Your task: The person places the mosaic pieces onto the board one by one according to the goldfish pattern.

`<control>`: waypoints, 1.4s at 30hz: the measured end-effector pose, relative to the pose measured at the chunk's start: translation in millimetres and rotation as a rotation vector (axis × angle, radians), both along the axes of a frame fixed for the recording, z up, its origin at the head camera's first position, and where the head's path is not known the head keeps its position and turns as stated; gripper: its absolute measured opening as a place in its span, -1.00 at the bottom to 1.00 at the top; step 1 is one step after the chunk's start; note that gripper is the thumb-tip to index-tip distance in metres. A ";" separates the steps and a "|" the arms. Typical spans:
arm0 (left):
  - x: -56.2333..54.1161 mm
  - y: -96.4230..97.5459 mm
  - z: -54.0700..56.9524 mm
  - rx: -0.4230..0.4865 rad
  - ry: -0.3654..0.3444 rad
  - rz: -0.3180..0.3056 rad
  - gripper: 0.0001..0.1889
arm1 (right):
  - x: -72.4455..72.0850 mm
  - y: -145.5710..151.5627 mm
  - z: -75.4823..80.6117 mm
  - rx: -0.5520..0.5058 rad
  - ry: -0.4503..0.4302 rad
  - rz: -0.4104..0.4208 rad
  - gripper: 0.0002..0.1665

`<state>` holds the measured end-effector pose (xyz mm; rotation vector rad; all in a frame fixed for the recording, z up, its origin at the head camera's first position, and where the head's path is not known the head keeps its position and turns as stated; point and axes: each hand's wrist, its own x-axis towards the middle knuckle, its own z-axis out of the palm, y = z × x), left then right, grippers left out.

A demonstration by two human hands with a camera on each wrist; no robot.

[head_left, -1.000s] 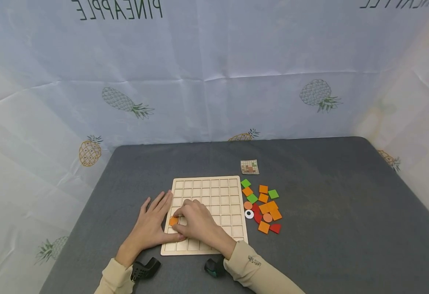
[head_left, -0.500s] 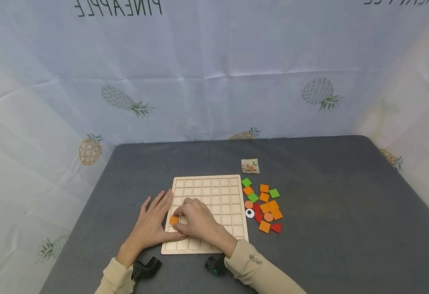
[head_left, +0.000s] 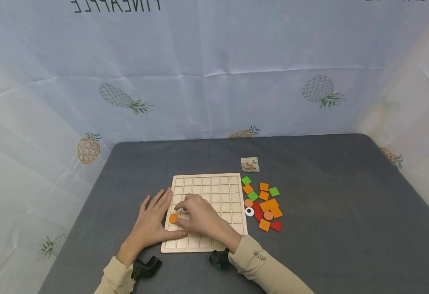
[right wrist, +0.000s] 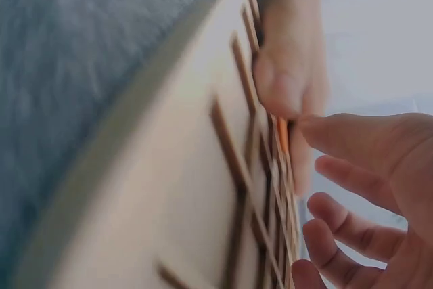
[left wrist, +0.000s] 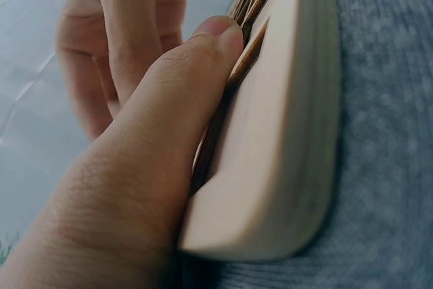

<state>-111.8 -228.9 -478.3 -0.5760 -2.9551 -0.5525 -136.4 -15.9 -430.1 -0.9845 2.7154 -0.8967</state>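
Observation:
A pale wooden grid board point(head_left: 214, 188) lies flat on the dark table. An orange round-looking piece point(head_left: 173, 219) sits in a cell near its left edge; only a sliver of this orange piece point(right wrist: 283, 137) shows in the right wrist view. My left hand point(head_left: 151, 224) rests along the board's left side, fingers spread and straight. Its thumb point(left wrist: 183, 76) lies on the board's lower left part. Over the board, my right hand point(head_left: 201, 214) holds nothing, with thumb and index finger parted just right of the orange piece. In the right wrist view the right hand's fingers point(right wrist: 352, 228) are loosely bent.
Right of the board lie several loose flat pieces: green squares point(head_left: 274, 191), orange squares point(head_left: 264, 225), peach discs point(head_left: 268, 215), red pieces point(head_left: 276, 226) and a white eye disc point(head_left: 249, 212). A small printed pattern card point(head_left: 250, 164) lies behind them. A pineapple-print curtain point(head_left: 214, 102) hangs behind the table.
The right thumb and index finger have parted from the orange piece, and the right hand has shifted slightly right. The piece stays in its cell; the left hand keeps its place.

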 end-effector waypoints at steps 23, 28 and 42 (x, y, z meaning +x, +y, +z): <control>0.0 -1.3 1.0 -0.001 -0.063 0.028 0.46 | -6.4 95.5 21.0 -0.214 -0.104 -0.032 -0.62; -0.3 0.2 0.2 0.012 -0.047 0.009 0.47 | -5.8 119.9 17.8 -0.247 -0.098 -0.061 -0.63; 0.1 -2.0 1.3 0.009 -0.055 0.010 0.47 | -17.4 161.6 13.8 -0.217 -0.142 -0.148 -0.62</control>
